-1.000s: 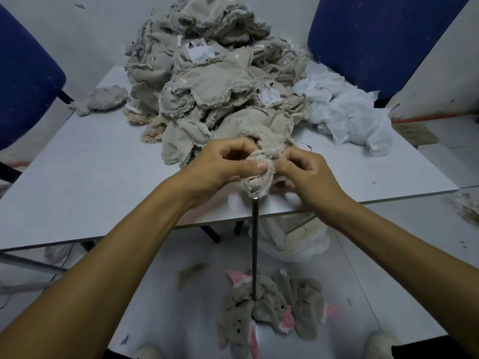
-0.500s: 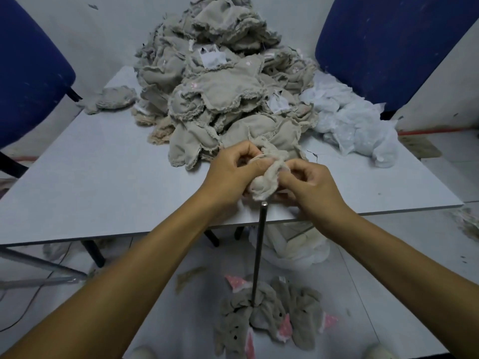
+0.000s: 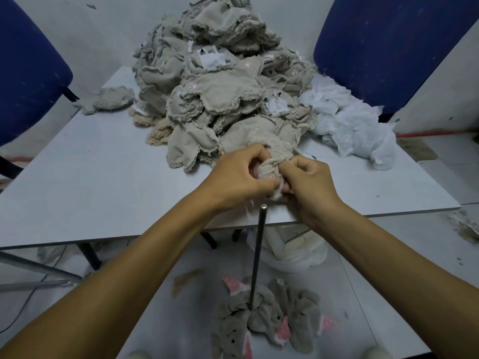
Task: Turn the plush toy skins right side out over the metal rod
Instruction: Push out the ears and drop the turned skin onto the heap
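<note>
Plush toy skins (image 3: pixel 220 81) lie in a big heap on the far part of the table (image 3: pixel 77 177), well behind my hands, and some finished ones (image 3: pixel 269 322) lie on the floor around the foot of the metal rod (image 3: pixel 256 255). It stands upright, its long axis almost vertical, and its shiny tip is just below and between my hands, a little nearer to my left hand (image 3: pixel 238 177). Both this hand and my right hand (image 3: pixel 308 182) are curled and pinch one small skin (image 3: pixel 272 167) from both sides, above the table edge; it is not on the rod tip
</note>
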`<state>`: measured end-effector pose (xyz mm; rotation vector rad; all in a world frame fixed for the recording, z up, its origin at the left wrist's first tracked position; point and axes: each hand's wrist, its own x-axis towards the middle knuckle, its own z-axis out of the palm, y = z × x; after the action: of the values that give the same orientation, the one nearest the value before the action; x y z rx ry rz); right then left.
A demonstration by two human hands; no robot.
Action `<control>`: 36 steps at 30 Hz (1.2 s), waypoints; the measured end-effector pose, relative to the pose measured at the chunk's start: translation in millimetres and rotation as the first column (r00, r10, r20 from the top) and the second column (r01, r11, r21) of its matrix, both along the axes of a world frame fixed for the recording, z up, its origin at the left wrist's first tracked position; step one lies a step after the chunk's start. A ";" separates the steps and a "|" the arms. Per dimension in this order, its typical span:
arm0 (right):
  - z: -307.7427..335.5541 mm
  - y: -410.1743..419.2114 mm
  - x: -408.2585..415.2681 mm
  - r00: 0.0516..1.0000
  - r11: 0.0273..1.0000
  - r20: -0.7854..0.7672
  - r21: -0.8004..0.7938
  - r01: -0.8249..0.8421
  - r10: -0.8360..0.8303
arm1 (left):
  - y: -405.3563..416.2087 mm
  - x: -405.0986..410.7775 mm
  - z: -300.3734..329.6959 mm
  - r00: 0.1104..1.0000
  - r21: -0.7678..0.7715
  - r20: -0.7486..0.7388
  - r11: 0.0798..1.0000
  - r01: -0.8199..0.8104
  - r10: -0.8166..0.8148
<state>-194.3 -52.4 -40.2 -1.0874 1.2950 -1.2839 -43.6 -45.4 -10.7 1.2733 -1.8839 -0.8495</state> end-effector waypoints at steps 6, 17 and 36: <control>7.8 3.4 -13.5 0.925 0.932 0.151 0.048 -0.359 0.349 | 0.3 -9.6 -9.5 0.902 0.162 -0.349 0.965 -0.207 0.252; -3.0 6.3 -13.1 0.878 0.928 -0.460 -0.252 -0.274 0.134 | -7.7 -17.9 -14.6 0.671 0.479 -0.600 0.867 -0.136 0.436; -5.1 5.2 -10.0 0.945 0.947 -0.209 -0.145 -0.286 0.253 | 5.4 19.2 -8.3 0.942 0.105 -0.328 0.994 -0.043 0.075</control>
<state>-204.3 -47.2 -45.4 -1.4863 1.1350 -1.1214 -24.4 -40.0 -19.0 1.1538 -1.5473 -1.0616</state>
